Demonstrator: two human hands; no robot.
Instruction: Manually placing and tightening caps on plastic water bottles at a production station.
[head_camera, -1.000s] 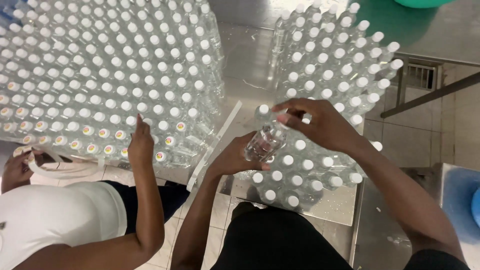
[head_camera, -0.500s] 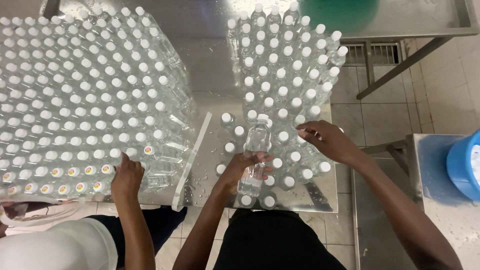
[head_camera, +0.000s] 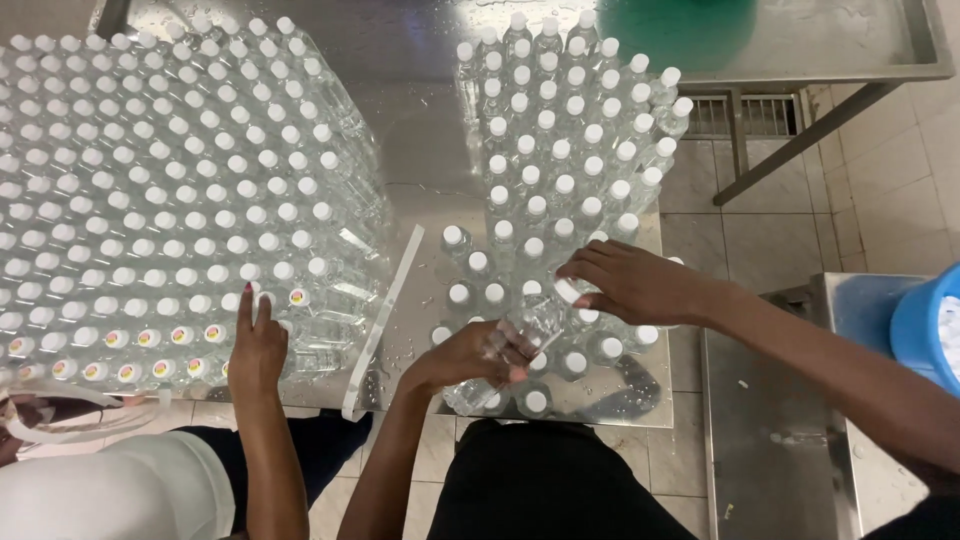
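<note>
A clear bottle capped over a steel table

A co-worker's hand (head_camera: 256, 345) is rested on the big bottle block (head_camera: 170, 190); the tilted bottle (head_camera: 520, 335) is gripped by the left hand (head_camera: 470, 358), its white cap (head_camera: 567, 290) pinched by the right hand (head_camera: 625, 282).

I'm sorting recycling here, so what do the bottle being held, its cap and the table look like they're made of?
The bottle in the left hand looks like clear thin plastic: see-through, glossy. Its cap, under the right hand, seems opaque white plastic, matte. The table looks like stainless steel: grey, brushed, reflective, with water droplets on it.
</note>
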